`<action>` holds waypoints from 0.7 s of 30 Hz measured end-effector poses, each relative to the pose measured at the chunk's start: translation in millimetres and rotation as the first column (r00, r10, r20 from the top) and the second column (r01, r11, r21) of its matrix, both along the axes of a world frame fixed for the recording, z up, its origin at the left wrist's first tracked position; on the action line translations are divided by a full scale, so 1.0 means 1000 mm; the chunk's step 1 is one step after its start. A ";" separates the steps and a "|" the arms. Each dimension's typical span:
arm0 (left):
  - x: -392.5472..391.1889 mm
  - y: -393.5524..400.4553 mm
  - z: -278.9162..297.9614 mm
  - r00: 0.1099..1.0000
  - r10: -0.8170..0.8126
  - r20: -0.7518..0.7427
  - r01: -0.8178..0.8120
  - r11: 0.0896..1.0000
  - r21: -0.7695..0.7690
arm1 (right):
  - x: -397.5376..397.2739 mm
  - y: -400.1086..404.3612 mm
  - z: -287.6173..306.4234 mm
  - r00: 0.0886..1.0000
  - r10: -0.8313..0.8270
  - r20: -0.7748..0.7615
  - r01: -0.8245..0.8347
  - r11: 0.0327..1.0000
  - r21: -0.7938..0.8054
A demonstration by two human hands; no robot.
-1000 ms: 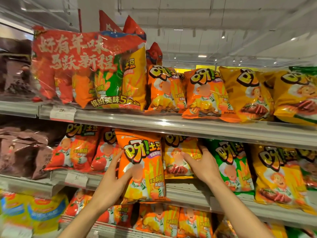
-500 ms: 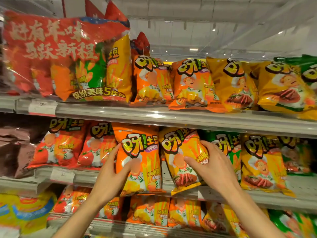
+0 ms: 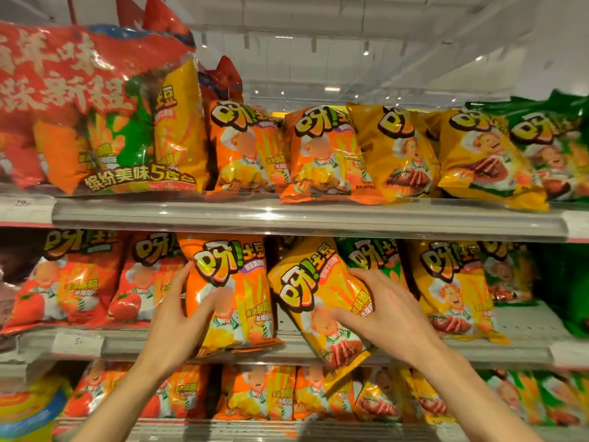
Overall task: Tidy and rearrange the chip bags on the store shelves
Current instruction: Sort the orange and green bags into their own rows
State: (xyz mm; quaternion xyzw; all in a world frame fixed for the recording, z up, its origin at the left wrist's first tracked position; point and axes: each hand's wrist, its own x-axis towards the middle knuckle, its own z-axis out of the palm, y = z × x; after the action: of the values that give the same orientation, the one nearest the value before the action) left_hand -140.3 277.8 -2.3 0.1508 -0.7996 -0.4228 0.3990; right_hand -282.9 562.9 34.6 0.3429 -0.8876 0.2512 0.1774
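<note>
Middle shelf [image 3: 287, 347], centre. Left hand [image 3: 178, 317] flat against left edge of orange chip bag [image 3: 232, 291], fingers spread, thumb across bag front; pressing rather than clamped. Bag upright, bottom seam over shelf lip. Right hand [image 3: 379, 309] spread over yellow chip bag [image 3: 318, 301], fingers splayed on front, thumb low near printed figure; full closure around bag not visible. Yellow bag tilted, top leaning left toward orange bag, lower corner hanging below shelf edge. Green chip bag [image 3: 366, 253] just behind right hand. Red tomato-print bags [image 3: 73, 282] left of left hand. Large multipack [image 3: 95, 110] on upper shelf [image 3: 302, 218], upper left.
</note>
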 end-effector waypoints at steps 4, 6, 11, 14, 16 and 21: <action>-0.001 0.003 0.000 1.000 -0.009 0.003 0.009 1.000 -0.015 | 0.001 0.016 0.006 1.000 -0.001 0.006 0.001 1.000 -0.015; -0.004 0.004 -0.003 1.000 -0.022 0.018 0.023 1.000 -0.014 | 0.000 0.027 0.007 1.000 -0.009 0.018 0.010 0.999 -0.039; -0.027 0.024 -0.005 0.996 -0.069 0.055 0.072 0.996 -0.058 | -0.003 0.056 -0.002 0.995 -0.087 0.038 0.092 0.982 -0.166; -0.048 0.040 -0.002 0.994 -0.079 0.079 0.085 0.993 -0.084 | -0.004 0.072 -0.011 0.990 -0.128 0.063 0.140 0.956 -0.256; -0.060 0.049 0.002 0.992 -0.089 0.090 0.097 0.991 -0.095 | -0.003 0.085 -0.014 0.984 -0.142 0.103 0.168 0.931 -0.324; -0.087 0.056 0.009 0.988 -0.039 0.151 0.060 0.989 -0.135 | 0.001 0.108 -0.021 0.973 -0.143 0.181 0.206 0.892 -0.402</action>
State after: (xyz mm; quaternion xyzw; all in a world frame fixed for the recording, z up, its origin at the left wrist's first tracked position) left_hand -227.5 333.5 6.7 0.1335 -0.8581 -0.3632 0.3375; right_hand -282.4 670.6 13.9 0.1964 -0.8510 0.4428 0.2029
